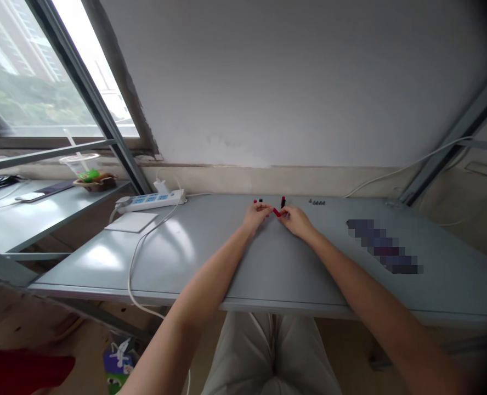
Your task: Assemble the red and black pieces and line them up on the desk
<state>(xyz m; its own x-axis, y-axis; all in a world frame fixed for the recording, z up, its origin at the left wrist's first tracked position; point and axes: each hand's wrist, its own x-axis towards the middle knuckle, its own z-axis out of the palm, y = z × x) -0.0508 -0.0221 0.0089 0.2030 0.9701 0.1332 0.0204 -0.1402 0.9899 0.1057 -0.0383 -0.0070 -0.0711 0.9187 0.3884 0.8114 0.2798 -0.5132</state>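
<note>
Both my arms reach far out over the grey table. My right hand is closed in a pinch on a small red piece between the two hands. My left hand lies beside it with fingers curled, its tips near the same red piece; whether it grips anything I cannot make out. Just behind the hands stand a small red and black upright part and two tiny red and black bits.
A row of small dark pieces lies to the right. A white power strip with cables and a white pad sit at the left. A cup and bowl stand on a side table by the window.
</note>
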